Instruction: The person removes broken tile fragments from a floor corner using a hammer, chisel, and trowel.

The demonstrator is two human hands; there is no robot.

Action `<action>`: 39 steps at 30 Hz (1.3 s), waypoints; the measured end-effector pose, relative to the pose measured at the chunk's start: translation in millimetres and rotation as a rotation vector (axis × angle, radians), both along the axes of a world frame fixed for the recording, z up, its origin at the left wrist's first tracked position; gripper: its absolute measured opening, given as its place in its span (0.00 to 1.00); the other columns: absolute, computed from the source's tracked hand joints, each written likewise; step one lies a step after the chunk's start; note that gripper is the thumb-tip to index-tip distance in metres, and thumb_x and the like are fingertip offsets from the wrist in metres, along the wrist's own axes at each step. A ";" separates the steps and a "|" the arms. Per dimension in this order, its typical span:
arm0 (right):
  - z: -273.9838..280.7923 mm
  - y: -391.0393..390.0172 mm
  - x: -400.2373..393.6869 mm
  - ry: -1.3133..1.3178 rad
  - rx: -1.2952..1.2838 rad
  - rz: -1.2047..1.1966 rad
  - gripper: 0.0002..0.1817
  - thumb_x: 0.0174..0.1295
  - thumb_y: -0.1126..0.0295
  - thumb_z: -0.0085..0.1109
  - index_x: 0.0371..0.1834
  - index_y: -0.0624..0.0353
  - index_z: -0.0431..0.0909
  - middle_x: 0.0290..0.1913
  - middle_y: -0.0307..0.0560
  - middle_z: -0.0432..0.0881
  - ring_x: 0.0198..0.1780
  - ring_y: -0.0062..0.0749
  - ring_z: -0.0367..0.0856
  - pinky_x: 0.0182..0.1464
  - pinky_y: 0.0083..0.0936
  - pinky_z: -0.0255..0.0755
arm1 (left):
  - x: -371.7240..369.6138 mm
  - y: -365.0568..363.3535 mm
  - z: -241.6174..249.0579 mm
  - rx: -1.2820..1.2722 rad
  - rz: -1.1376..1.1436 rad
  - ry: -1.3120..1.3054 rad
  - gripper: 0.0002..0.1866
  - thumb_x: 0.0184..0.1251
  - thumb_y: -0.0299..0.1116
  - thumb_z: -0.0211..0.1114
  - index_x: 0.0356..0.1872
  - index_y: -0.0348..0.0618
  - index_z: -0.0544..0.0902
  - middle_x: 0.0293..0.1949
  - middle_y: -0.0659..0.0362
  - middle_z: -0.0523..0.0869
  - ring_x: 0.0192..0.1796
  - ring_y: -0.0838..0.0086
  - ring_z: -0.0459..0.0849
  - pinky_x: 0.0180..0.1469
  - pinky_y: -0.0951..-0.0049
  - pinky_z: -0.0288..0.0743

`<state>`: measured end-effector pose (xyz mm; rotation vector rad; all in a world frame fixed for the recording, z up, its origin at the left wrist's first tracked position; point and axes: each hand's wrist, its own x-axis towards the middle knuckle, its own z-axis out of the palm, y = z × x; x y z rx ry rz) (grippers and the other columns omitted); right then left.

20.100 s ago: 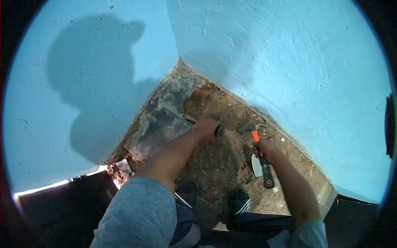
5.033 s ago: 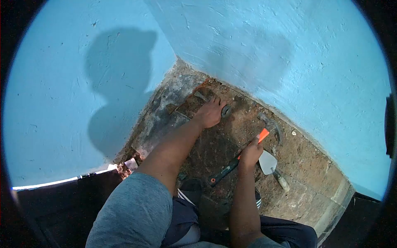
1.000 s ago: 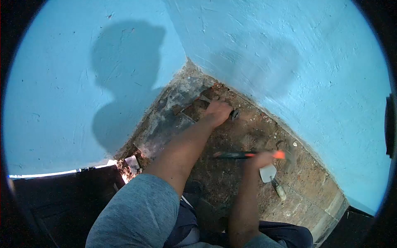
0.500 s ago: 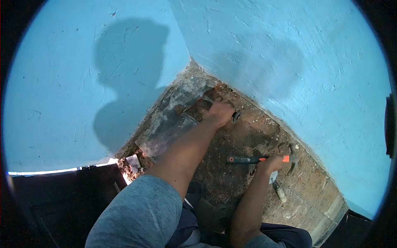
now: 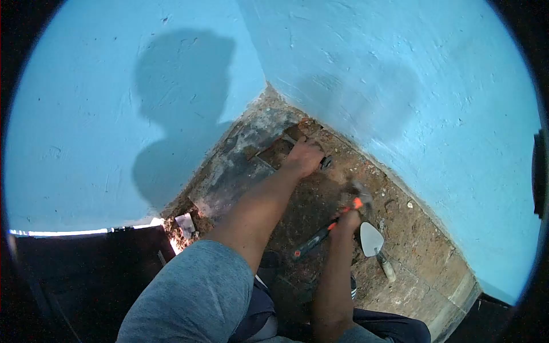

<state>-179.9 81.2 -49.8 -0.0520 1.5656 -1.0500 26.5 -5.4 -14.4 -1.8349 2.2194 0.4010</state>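
Observation:
My left hand (image 5: 306, 155) is wrapped round a chisel (image 5: 326, 162) near the wall corner. The chisel's round dark end sticks out at the right of the fist, and its blade lies at the left, against the edge of a grey floor slab (image 5: 229, 177). My right hand (image 5: 346, 220) grips a hammer (image 5: 311, 242) with a black and orange handle. The hammer's head is blurred, a short way below and right of the chisel's end. Right of my right hand, a trowel (image 5: 372, 239) lies on the dug-up floor.
Two blue walls (image 5: 103, 126) meet at a corner beyond the hands, with shadows on them. Loose rubble (image 5: 394, 211) runs along the right wall. A light-coloured piece (image 5: 185, 224) lies at the left by a dark opening. My knees are at the bottom.
My right hand has moved left and slightly up with the hammer, whose head is now closer to the chisel. The trowel's blade has come into full view. My left hand has hardly moved.

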 end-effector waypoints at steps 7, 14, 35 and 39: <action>-59.5 -0.4 3.1 0.262 -0.067 -0.159 0.14 0.74 0.56 0.43 0.39 0.56 0.68 0.27 0.41 0.71 0.27 0.33 0.73 0.28 0.34 0.69 | -0.8 -2.4 -7.1 0.020 0.008 -0.007 0.14 0.70 0.30 0.57 0.54 0.49 0.82 0.46 0.54 0.86 0.56 0.61 0.82 0.74 0.45 0.57; 33.7 8.3 33.5 -0.057 0.113 0.314 0.12 0.73 0.59 0.48 0.45 0.56 0.69 0.27 0.38 0.71 0.24 0.29 0.69 0.25 0.29 0.63 | 7.5 12.9 -26.6 -0.247 0.000 0.026 0.09 0.64 0.27 0.59 0.36 0.46 0.89 0.38 0.57 0.89 0.54 0.65 0.83 0.63 0.57 0.69; -8.6 -2.8 10.2 0.025 -0.016 0.031 0.16 0.73 0.54 0.48 0.34 0.54 0.68 0.23 0.40 0.68 0.21 0.31 0.69 0.24 0.31 0.65 | 30.3 7.6 -28.3 -0.094 0.044 -0.056 0.08 0.66 0.30 0.60 0.38 0.50 0.89 0.44 0.57 0.88 0.59 0.68 0.80 0.66 0.54 0.64; 29.8 4.0 42.3 0.024 0.079 -0.218 0.17 0.73 0.53 0.47 0.32 0.54 0.68 0.23 0.40 0.70 0.21 0.31 0.70 0.26 0.31 0.68 | 32.8 13.0 -32.5 -0.120 0.072 -0.019 0.08 0.67 0.30 0.60 0.36 0.49 0.89 0.43 0.58 0.88 0.60 0.68 0.78 0.64 0.57 0.64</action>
